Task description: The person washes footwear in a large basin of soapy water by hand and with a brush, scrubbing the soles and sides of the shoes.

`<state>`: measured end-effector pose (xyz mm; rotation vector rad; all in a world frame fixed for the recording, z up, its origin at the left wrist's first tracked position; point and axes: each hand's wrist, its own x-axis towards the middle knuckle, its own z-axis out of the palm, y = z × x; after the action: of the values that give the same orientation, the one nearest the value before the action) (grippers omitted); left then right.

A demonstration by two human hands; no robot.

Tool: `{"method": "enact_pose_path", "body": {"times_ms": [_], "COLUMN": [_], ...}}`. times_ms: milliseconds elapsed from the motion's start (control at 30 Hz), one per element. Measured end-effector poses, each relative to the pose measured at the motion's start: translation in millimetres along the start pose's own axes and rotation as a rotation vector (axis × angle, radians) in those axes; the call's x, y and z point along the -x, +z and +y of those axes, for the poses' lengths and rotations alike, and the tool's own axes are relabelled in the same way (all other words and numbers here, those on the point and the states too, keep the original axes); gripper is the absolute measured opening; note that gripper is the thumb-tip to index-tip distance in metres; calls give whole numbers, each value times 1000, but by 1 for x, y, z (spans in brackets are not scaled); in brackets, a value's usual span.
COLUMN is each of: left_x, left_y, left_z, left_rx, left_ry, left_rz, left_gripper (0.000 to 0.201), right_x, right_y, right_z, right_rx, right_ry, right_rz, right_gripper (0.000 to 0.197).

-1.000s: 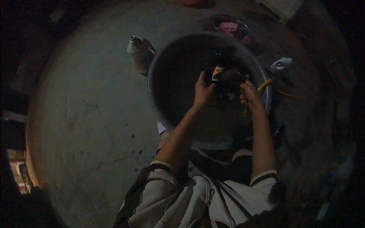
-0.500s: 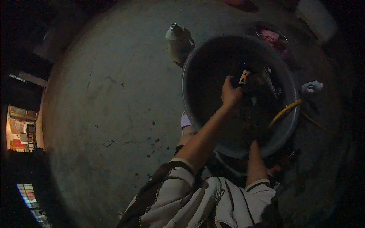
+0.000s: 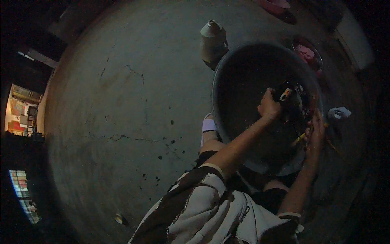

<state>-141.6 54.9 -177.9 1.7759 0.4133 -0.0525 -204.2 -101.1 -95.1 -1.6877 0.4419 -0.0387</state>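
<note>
A large round grey tub (image 3: 216,87) stands on the floor to the right, its inside very dark. My left hand (image 3: 269,106) reaches into it, closed round a dark item with an orange-and-white patch (image 3: 286,94); the dimness hides what kind of item this is. Another dark, shiny-edged shape (image 3: 301,90) lies beside it. At the tub's right rim is my right hand (image 3: 315,132), fingers stretched out and slightly blurred. It overlaps a yellow hose (image 3: 300,140) that crosses the rim into the tub, and part of the hose is hidden behind it.
A pale jug-like bottle (image 3: 213,40) stands by the tub's far left side. Beyond the tub sit a bowl holding pink things (image 3: 304,53) and a pink basin (image 3: 275,5). A crumpled white object (image 3: 339,113) lies right of the rim. The concrete floor (image 3: 122,97) is cracked.
My right hand has come up out of the tub's near side to the right rim, over the hose. My left hand still grips the dark item. The whole view has shifted.
</note>
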Motion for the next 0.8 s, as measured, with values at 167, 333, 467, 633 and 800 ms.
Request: {"method": "enact_pose_path", "body": {"times_ms": [167,333,467,633,800], "left_x": [10,11,9,16,-1], "left_y": [-4,1,-3,-1,-4], "left_z": [22,18,14,21,-1], "left_rx": [-122,-174,-166,-244,-82], "left_ry": [-53,36,109,111,186], "left_rz": [-21,-38,15,-109,-142], "left_gripper": [43,42,45,50,51], "right_x": [39,47,30,-31,-53], "right_y": [34,59,64,28,13], "right_z": [-24,-9,-4,18,24], "right_rx": [432,658,756,621,245], "right_ry": [-437,-508,-483,-657,-140], "right_rz": [-83,-58,-26,133,10], "right_gripper": [40,39,39,37,41]}}
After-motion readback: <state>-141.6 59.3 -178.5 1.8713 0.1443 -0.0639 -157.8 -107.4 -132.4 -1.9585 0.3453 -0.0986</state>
